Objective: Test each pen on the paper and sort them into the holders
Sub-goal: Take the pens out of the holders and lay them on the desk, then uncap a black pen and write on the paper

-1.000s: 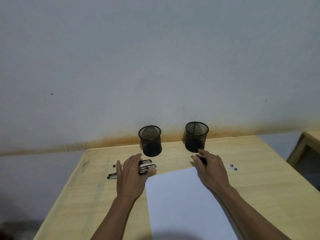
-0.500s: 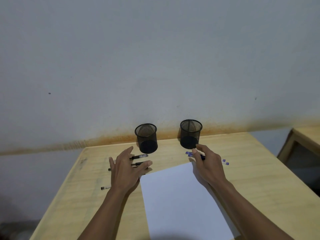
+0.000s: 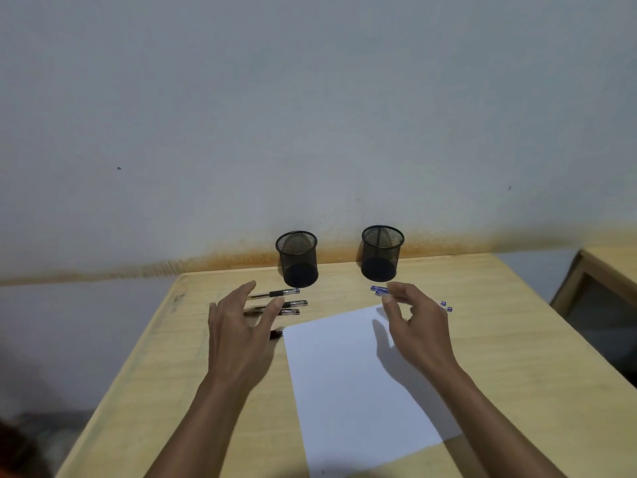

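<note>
Black pens (image 3: 275,302) lie in a loose row on the desk (image 3: 517,339) near its far left corner, three of them roughly parallel, with one more dark pen tip (image 3: 276,333) poking out from under your left hand, just beside the paper's far left corner. Blue pens (image 3: 379,290) lie on the other side, past the paper's far right corner; their ends show on either side of your right hand.

Your left hand (image 3: 238,336) hangs over the black pens, palm down, fingers spread and loose, gripping nothing. Can't tell if it touches the pens under it. Your right hand (image 3: 417,326) hangs over the blue pens and the paper's far right corner, fingers curled but slack, thumb and forefinger apart, nothing held.

The white paper (image 3: 355,384) lies flat in the middle of the desk, slightly turned, running toward the near edge. No marks visible on it.

Two black mesh holders stand upright near the desk's far edge, well apart from each other: the left holder (image 3: 297,258) just beyond the black pens, the right holder (image 3: 382,253) just beyond the blue ones. Both look empty.

Behind the desk, a grey wall (image 3: 310,115) with an orange stain along its base. A second wooden piece (image 3: 599,270) sits off the desk's right side.
</note>
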A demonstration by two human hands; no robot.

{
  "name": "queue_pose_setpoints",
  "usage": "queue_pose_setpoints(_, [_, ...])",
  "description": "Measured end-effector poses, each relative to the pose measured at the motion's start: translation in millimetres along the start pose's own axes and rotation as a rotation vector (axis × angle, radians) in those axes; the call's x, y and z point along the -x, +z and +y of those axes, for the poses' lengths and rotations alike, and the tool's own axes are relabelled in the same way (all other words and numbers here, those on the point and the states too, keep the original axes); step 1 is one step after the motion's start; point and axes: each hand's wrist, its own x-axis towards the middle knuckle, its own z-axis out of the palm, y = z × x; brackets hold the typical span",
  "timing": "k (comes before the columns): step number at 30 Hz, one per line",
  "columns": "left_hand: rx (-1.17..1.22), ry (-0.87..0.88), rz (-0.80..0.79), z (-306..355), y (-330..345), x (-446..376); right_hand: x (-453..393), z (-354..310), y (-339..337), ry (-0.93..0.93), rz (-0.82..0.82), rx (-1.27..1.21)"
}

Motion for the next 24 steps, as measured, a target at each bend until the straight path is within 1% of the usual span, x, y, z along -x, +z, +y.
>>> queue_pose_setpoints(4, [-0.043,0.051,0.015,1,-10,27,21,-14,17,-0.056,-0.081,0.016])
queue_pose_setpoints(8, [-0.281,0.118,0.021,-20,-14,47,27,-35,49,-0.166,-0.262,0.115])
queue_pose_setpoints(10, [-0.421,0.123,-0.005,-40,-16,47,24,-45,70,-0.24,-0.378,0.197])
queue_pose_setpoints(12, [-0.498,0.126,-0.03,-59,-19,45,19,-51,94,-0.334,-0.479,0.29])
queue_pose_setpoints(15, [-0.597,0.121,-0.033,-74,-24,41,13,-57,129,-0.515,-0.575,0.452])
queue_pose_setpoints(17, [-0.641,0.097,-0.022,-77,-28,38,9,-59,149,-0.628,-0.613,0.571])
queue_pose_setpoints(20, [-0.639,0.041,-0.009,-84,-31,36,5,-55,171,-0.717,-0.646,0.7])
queue_pose_setpoints(22, [-0.602,-0.004,-0.005,-88,-31,35,3,-51,181,-0.752,-0.642,0.718])
queue_pose_setpoints(24, [-0.582,-0.035,0.001,-89,-29,34,2,-48,187,-0.78,-0.625,0.671])
